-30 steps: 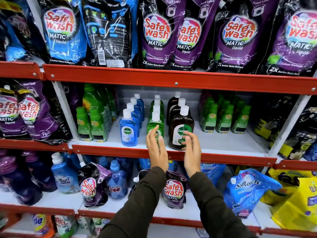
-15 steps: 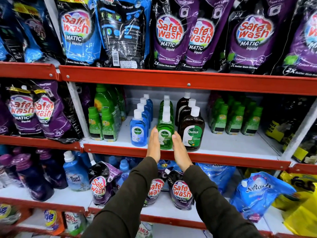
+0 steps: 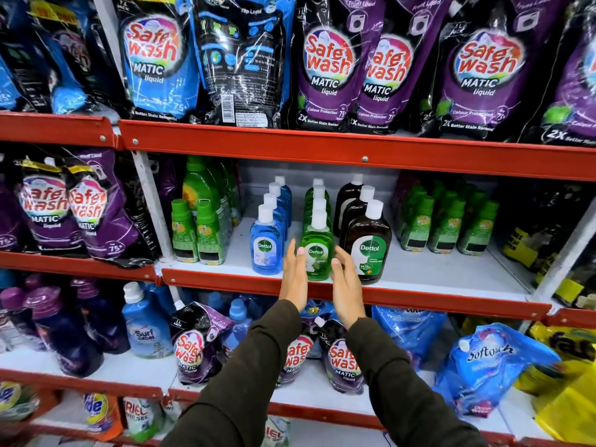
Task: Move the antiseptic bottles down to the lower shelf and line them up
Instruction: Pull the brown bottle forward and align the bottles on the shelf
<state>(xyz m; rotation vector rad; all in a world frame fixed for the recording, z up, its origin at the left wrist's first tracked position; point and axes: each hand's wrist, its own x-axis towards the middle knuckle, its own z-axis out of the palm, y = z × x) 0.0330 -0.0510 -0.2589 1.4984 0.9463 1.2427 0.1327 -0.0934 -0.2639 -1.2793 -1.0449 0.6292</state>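
Note:
Three front-to-back rows of Dettol antiseptic bottles with white caps stand on the middle shelf (image 3: 419, 279): blue bottles (image 3: 267, 243), green bottles (image 3: 316, 250) and brown bottles (image 3: 369, 246). My left hand (image 3: 294, 275) is flat and upright against the left side of the front green bottle. To that bottle's right is my right hand (image 3: 346, 280), fingers spread, a small gap between palm and bottle. Neither hand grips the bottle, which stands on the shelf.
Small green bottles (image 3: 196, 233) stand left of the Dettol rows, and more green bottles (image 3: 448, 224) to the right. The lower shelf (image 3: 154, 366) holds Safewash pouches (image 3: 342, 359), a Surf Excel bottle (image 3: 145, 327) and a blue Softouch pouch (image 3: 490, 366). Detergent pouches (image 3: 329, 66) fill the top shelf.
Both hands dropped from above the bottles to flank the front green bottle. Since half a second ago the right hand has drawn slightly away from it.

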